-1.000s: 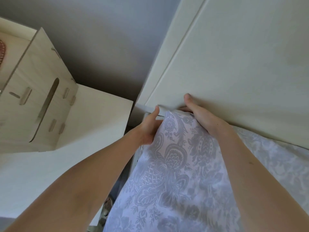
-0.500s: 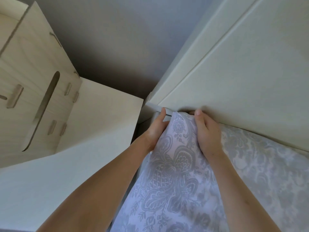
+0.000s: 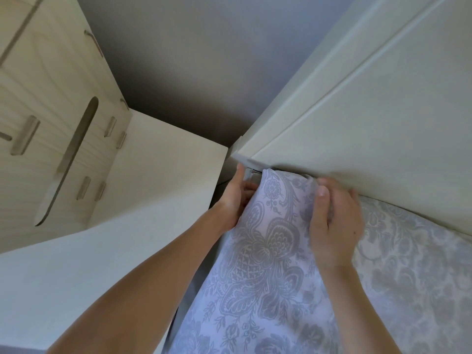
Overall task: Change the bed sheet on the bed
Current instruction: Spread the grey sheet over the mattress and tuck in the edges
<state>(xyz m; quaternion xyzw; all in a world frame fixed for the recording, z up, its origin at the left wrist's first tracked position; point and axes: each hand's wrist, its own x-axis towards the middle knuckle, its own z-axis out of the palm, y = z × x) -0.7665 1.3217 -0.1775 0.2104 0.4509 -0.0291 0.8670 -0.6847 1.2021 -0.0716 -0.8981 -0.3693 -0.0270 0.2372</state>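
Observation:
A pale lilac bed sheet with a grey floral pattern covers the mattress corner below the cream headboard. My left hand grips the sheet's edge at the side of the corner, its thumb up against the bed frame, fingers partly hidden behind the cloth. My right hand lies on top of the sheet at the corner with its fingers curled into the fabric near the gap under the headboard; it is slightly blurred.
A white bedside cabinet stands close on the left of the bed, leaving a narrow dark gap. A light wooden slotted box sits on it at the back left. A grey wall is behind.
My right hand has drawn back from the headboard gap and curled onto the sheet. My left hand stays at the corner edge. The view has moved closer.

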